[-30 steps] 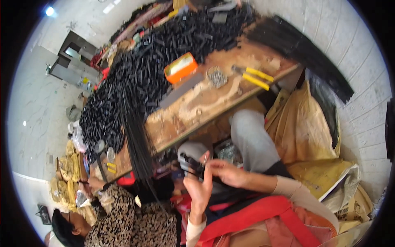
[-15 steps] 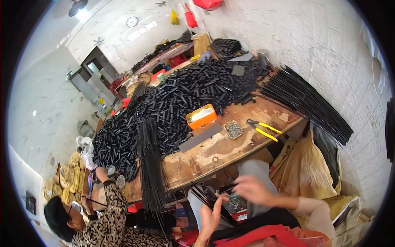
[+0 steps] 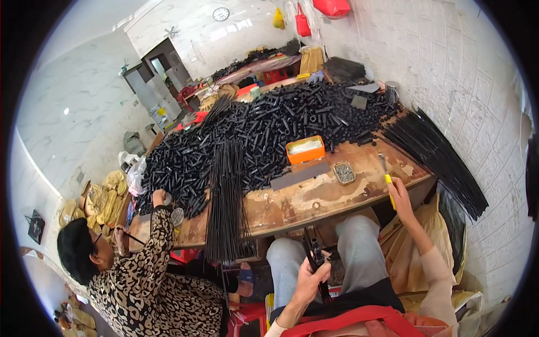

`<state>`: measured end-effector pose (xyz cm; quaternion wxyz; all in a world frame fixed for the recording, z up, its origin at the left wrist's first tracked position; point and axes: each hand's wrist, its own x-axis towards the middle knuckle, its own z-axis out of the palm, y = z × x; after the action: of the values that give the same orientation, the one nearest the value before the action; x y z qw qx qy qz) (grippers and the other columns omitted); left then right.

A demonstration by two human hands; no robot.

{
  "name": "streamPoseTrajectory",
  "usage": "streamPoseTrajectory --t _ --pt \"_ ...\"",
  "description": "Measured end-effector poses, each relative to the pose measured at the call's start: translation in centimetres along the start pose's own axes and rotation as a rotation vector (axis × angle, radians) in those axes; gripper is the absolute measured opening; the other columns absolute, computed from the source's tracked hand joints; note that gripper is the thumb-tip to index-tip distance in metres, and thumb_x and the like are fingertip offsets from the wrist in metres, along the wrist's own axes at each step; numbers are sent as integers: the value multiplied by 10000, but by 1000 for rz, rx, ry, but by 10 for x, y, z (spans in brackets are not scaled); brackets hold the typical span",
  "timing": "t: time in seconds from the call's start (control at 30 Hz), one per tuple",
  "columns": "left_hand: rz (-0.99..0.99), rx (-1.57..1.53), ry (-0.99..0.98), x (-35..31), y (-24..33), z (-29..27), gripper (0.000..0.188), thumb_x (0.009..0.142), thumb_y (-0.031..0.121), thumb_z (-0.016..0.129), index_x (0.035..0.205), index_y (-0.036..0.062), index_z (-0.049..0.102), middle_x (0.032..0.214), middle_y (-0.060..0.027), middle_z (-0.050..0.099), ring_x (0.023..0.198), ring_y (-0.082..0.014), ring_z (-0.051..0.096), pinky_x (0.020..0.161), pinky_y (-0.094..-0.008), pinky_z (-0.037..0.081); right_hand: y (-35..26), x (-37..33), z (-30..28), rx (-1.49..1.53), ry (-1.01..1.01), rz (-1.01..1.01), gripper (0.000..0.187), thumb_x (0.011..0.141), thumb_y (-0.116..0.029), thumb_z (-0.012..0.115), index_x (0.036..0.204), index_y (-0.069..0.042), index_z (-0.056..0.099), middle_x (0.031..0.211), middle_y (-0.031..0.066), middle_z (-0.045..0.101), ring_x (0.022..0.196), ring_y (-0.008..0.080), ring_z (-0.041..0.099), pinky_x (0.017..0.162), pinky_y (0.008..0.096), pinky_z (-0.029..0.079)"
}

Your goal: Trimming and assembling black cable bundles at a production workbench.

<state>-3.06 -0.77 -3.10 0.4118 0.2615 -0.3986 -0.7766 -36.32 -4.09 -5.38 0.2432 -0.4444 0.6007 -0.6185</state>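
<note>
Over my lap, my left hand (image 3: 307,282) is wrapped round a black tubular part (image 3: 316,251) with thin black rods running down below it. My right hand (image 3: 401,201) is closed on the yellow handle of a pair of pliers (image 3: 388,179) at the right of the table's near edge. Their metal jaws point away from me, over the wood. To the left of them sits a small clear box of metal pieces (image 3: 344,173). How the tubular part joins the rods is hidden by my fingers.
A large heap of black tubular parts (image 3: 264,129) covers the table (image 3: 303,201). An orange box (image 3: 306,150) and a grey flat strip (image 3: 300,176) lie before it. Bundles of black rods (image 3: 224,191) overhang the edges. A co-worker in patterned clothes (image 3: 151,275) sits at left.
My right hand has left the spot beside my left hand and taken hold of the pliers that lay on the table. The view has shifted. My left hand still grips the black part.
</note>
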Motion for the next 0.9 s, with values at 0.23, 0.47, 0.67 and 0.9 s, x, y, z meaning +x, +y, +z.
streamPoseTrajectory --t 0.23,0.47,0.67,0.9 --pt "-54 263 262 22 11 8 147 866 171 702 948 53 675 647 77 499 523 -23 407 463 -202 301 -94 -64 25 -248 -816 202 330 946 -151 538 1263 -59 525 992 132 583 870 192 576 767 319 442" --pt "100 101 14 25 0 -11 497 926 278 645 1296 -18 499 675 68 424 569 -30 367 520 -197 301 -91 -107 67 -709 -650 -422 637 791 79 518 1390 -131 476 1053 140 517 941 318 507 833 390 406" --pt "23 111 -88 14 -3 -30 535 936 306 632 1332 -10 463 679 67 402 584 -36 348 522 -205 273 -91 -113 87 -751 -627 -523 707 732 104 530 1391 -146 481 1052 134 521 936 316 513 834 396 408" --pt "-16 85 -106 35 13 -38 555 924 299 650 1343 -10 457 673 64 407 588 -43 348 535 -212 284 -85 -78 99 -766 -674 -596 613 784 47 581 1362 -139 505 952 101 538 825 293 546 732 349 455"
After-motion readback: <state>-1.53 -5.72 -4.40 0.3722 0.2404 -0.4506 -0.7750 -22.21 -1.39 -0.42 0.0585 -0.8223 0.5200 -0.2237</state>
